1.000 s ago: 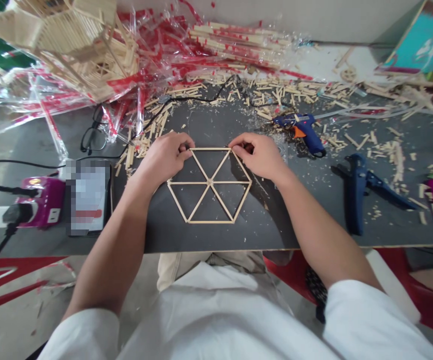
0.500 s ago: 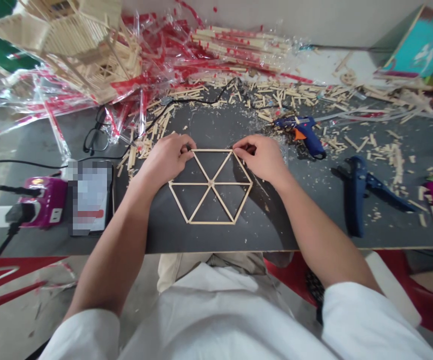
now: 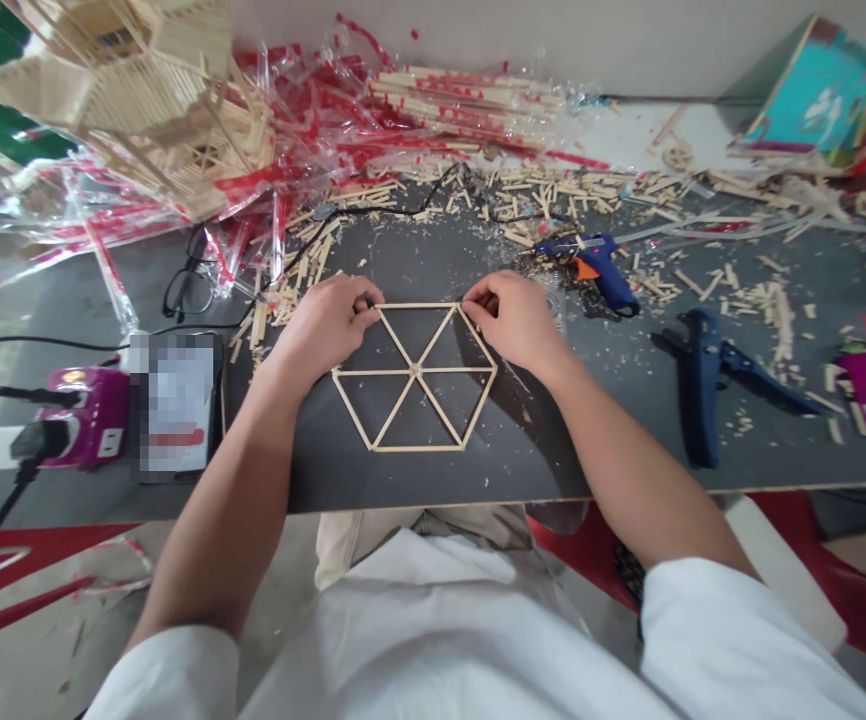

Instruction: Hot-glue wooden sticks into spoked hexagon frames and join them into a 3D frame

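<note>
Dark grey bench top (image 3: 538, 470) runs across the view, with the person's white sleeves (image 3: 733, 630) and beige trousers (image 3: 350, 545) below its front edge. Flat on the bench, near that edge and roughly midway along it, lies a hexagonal frame (image 3: 416, 371) of craft sticks, six spokes meeting at a central hub inside a six-sided rim. The left hand (image 3: 328, 322) is curled at the frame's upper left corner, its fingertips pinching the stick ends there. The right hand (image 3: 512, 320) grips the upper right corner in the same way, with the fingers closed over the top stick's end.

Left of the frame sit a pixelated, blurred device (image 3: 176, 400) and a magenta power strip (image 3: 88, 418) with a plug in it. Right of it lies a blue plastic tool (image 3: 703, 385), with a blue-and-orange hot glue gun (image 3: 598, 270) farther back. Cut stick scraps (image 3: 553, 195) litter the back of the bench around black eyeglasses (image 3: 189, 285). Beyond them are heaps of red-printed plastic wrap (image 3: 313, 130), a built stick model (image 3: 163, 100) and a teal printed board (image 3: 808, 90).
</note>
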The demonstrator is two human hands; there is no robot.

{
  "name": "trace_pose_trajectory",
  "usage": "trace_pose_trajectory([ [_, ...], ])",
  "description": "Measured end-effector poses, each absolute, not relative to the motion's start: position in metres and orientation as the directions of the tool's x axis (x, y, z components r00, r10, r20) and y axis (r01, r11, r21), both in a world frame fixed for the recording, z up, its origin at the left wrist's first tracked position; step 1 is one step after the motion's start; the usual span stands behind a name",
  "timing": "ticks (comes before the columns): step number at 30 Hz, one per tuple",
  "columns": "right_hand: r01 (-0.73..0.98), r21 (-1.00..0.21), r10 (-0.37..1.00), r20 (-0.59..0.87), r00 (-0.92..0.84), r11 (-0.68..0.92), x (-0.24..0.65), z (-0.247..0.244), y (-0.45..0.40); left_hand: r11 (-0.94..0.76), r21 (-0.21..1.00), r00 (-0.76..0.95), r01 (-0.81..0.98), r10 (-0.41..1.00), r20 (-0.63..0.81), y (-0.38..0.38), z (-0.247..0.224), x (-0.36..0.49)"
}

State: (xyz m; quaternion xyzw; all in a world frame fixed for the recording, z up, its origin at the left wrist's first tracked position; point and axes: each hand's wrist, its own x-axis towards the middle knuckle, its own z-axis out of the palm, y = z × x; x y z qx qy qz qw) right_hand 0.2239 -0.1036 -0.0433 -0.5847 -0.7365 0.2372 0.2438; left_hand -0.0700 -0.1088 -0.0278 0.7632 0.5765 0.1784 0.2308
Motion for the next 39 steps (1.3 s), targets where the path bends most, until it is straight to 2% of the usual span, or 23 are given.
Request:
trace_pose_trajectory([
  [12, 0.752, -0.619, 0.969, 0.067, -0.239, 0.228, 0.224, -0.041, -0.104, -0.217, 0.559, 0.254, 0.800, 0.967, 0.012, -0.110, -0.029, -0.069],
  [21, 0.853, -0.461, 0.969, 0.078, -0.234, 0.243, 0.217, -0.044, -0.112, -0.217, 0.578, 0.251, 0.786, 0.968, 0.022, -0.111, -0.028, -0.069],
  [32, 0.874, -0.365, 0.947, 0.145, -0.287, 0.320, 0.216, -0.066, -0.112, -0.241, 0.555, 0.249, 0.796, 0.967, 0.063, -0.110, -0.030, -0.073],
  [39, 0.873, -0.429, 0.973, 0.096, -0.212, 0.233, 0.217, -0.055, -0.114, -0.255, 0.570, 0.269, 0.781, 0.961, 0.062, -0.110, -0.030, -0.075],
])
